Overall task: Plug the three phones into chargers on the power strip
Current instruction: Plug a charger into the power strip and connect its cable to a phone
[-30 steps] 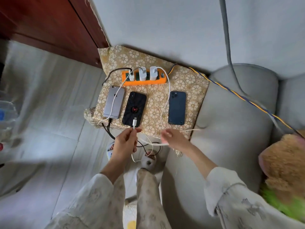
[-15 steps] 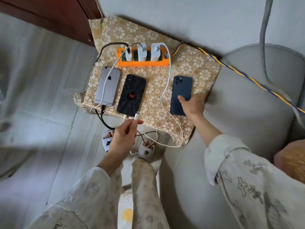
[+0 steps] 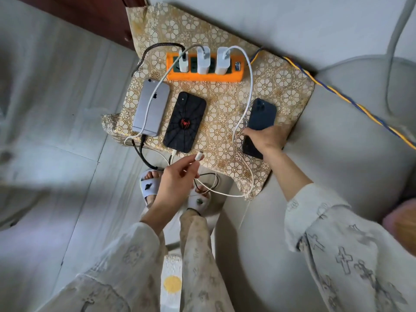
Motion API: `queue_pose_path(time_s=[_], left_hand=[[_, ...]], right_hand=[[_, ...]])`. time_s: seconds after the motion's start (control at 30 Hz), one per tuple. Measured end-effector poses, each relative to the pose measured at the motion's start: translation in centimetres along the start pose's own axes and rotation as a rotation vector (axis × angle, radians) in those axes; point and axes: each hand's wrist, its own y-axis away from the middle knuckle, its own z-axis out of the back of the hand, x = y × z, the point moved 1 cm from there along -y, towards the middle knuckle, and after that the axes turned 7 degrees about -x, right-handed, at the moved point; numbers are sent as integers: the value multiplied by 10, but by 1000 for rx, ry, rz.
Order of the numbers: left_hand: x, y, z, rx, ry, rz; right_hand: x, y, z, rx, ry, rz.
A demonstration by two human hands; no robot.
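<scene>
While left hand (image 3: 173,183) pinches white cable plug (image 3: 199,156), tip aimed up-right toward dark blue phone (image 3: 261,118), right hand (image 3: 267,138) grips that phone's near end, fingers curled round it. Phone lies right of plug, long axis running near-to-far, charging port apparently at gripped end. Orange power strip (image 3: 204,75) beyond, three chargers seated

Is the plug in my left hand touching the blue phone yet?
Apart. The head view shows the plug in the left hand, with bare cloth between it and the blue phone.
</scene>
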Motion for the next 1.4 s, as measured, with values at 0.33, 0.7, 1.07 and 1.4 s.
queue_pose_path(time_s=[0.33,0.7,1.07,1.4], left_hand=[[-23,21,-26,28,-143,-231],[-15,29,-15,-39,-270,-344],[-7,32,11,-95,-659,-511],[33,16,25,129,-705,-335]], right_hand=[[-18,77,47,591,-1008,-614],[-13,101,33,577,-1016,-603],[-6,130,6,465,-814,-519],[10,133,-30,353,-506,-245]])
